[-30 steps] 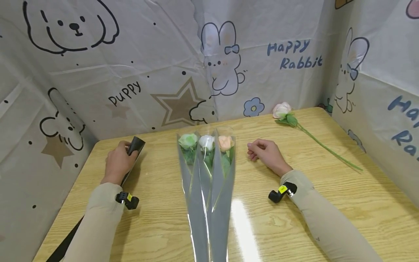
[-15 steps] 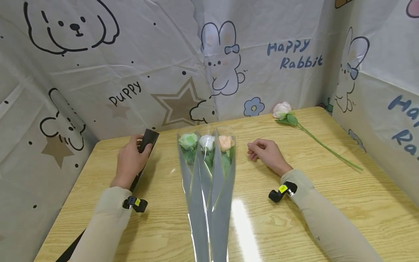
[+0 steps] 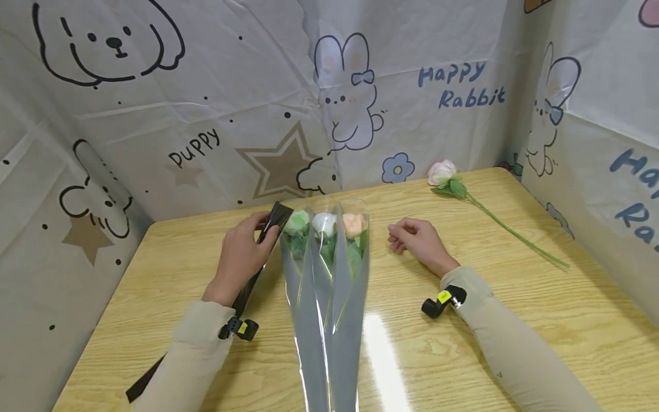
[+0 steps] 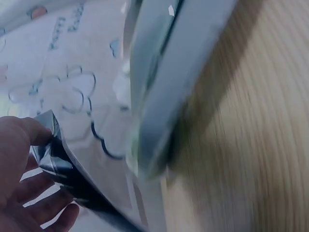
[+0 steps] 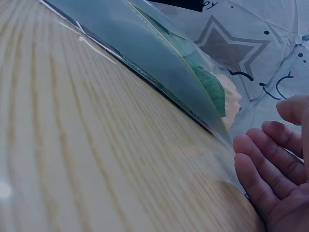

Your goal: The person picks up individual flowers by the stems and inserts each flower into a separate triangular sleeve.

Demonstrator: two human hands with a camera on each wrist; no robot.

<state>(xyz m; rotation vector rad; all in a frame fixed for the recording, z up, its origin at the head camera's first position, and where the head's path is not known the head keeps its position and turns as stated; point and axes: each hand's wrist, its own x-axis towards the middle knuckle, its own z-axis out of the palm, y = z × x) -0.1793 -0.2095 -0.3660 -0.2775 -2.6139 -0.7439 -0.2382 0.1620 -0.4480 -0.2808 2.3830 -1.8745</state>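
My left hand [image 3: 239,260] holds a long, shiny black flower sleeve [image 3: 278,216] near its top, thumb on one side and fingers on the other. The sleeve slants down under my forearm, which hides its middle; its lower end shows farther left. In the left wrist view the black sleeve [image 4: 77,176] looks flat and glossy. Right beside it lie three grey-and-clear flower sleeves [image 3: 323,320], holding a green rose [image 3: 297,222], a white rose [image 3: 324,223] and a peach rose [image 3: 354,225]. To their right my right hand [image 3: 421,245] rests on the table, fingers loosely curled, holding nothing.
An unwrapped pale pink rose [image 3: 443,173] lies at the back right, its long green stem [image 3: 515,233] slanting toward the front right. The wooden table [image 3: 432,349] meets a printed cloth [image 3: 247,74] at its back and sides.
My left hand has carried the black flower sleeve rightward, from the table's left side to beside the green rose. My right hand has stayed in place.
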